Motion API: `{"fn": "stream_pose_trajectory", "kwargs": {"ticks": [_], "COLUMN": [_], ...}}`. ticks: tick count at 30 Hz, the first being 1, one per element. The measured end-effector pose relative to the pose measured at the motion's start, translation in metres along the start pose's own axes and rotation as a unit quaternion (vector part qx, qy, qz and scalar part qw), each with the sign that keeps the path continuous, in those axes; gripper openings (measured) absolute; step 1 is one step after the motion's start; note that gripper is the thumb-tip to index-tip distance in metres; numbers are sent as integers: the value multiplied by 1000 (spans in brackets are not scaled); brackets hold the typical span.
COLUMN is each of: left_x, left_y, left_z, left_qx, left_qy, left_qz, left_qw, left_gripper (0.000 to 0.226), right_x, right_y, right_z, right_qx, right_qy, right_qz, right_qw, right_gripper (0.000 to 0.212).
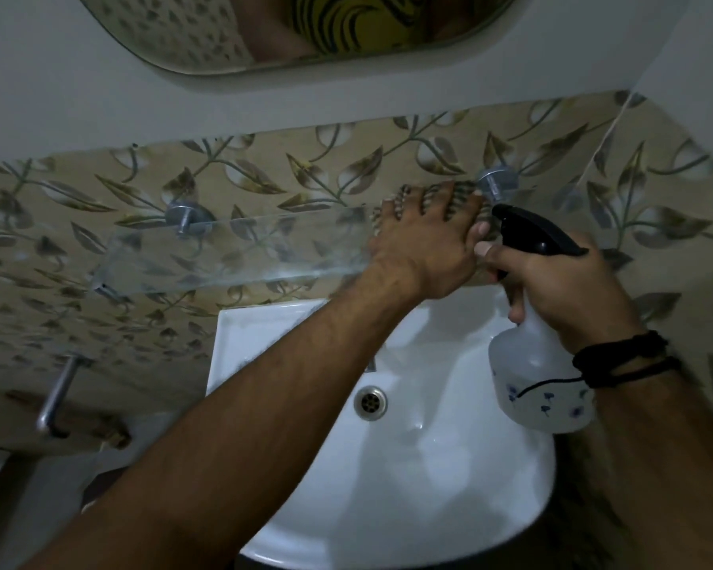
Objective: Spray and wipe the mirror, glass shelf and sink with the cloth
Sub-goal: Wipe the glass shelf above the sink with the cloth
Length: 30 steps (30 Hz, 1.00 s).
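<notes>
My left hand lies with fingers spread flat on a striped cloth, pressing it onto the right end of the glass shelf. Only the cloth's edges show past my fingertips. My right hand grips the neck of a translucent spray bottle with a black trigger head, held just right of the left hand, above the white sink. The mirror hangs at the top of the view above the shelf.
Two metal brackets fix the shelf to the leaf-patterned tile wall. A metal tap handle or bar juts out at lower left. The sink drain sits in the basin below my left forearm.
</notes>
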<state>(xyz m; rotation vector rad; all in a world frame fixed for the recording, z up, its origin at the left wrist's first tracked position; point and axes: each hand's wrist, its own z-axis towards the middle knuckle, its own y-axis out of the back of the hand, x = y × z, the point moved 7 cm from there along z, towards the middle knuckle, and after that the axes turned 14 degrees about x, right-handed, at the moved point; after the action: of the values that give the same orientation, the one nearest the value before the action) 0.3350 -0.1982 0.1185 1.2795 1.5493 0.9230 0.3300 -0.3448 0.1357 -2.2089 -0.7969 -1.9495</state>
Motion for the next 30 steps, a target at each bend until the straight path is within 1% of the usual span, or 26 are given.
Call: {"fn": "stream_pose_trajectory", "kwargs": {"ticks": [2, 5, 8, 11, 13, 16, 18, 20, 22, 26, 28, 30], "left_x": [2, 8, 23, 29, 7, -54, -78, -77, -59, -32, -44, -69], "left_y": [1, -9, -16, -14, -11, -11, -14, -16, -16, -17, -14, -11], "left_z": [-2, -33, -58, -52, -30, 1, 10, 6, -6, -17, -9, 7], "left_qx": [-14, -41, -52, -50, -49, -43, -35, -50, -79, -91, -84, -74], "left_qy": [1, -13, -4, 19, 1, -73, -97, -101, -91, -33, -35, -66], "left_qz": [4, 17, 29, 32, 33, 66, 80, 80, 74, 67, 64, 63], "left_qw": [1000, 999, 998, 998, 998, 994, 991, 990, 990, 993, 994, 993], "left_gripper": [58, 57, 56, 57, 57, 57, 58, 57, 56, 59, 60, 61], "right_x": [2, -4, -8, -14, -18, -21, -23, -24, -26, -31, -31, -29], "right_y": [5, 20, 39, 55, 63, 70, 74, 76, 77, 74, 75, 75], "right_z": [-1, -4, -12, -19, -23, -28, -30, -30, -30, -26, -26, -27], "right_qx": [-6, -23, -45, -55, -61, -77, -86, -89, -87, -74, -80, -89], "right_qy": [8, 6, 8, 5, 3, -4, -8, -9, -16, -33, -35, -27], "right_qz": [4, -1, 2, -1, 2, 14, 14, 6, -2, 10, -3, -1], "right_qw": [1000, 1000, 999, 998, 998, 997, 996, 996, 996, 997, 996, 996], "right_gripper": [16, 29, 31, 31, 36, 28, 25, 29, 34, 40, 44, 48]}}
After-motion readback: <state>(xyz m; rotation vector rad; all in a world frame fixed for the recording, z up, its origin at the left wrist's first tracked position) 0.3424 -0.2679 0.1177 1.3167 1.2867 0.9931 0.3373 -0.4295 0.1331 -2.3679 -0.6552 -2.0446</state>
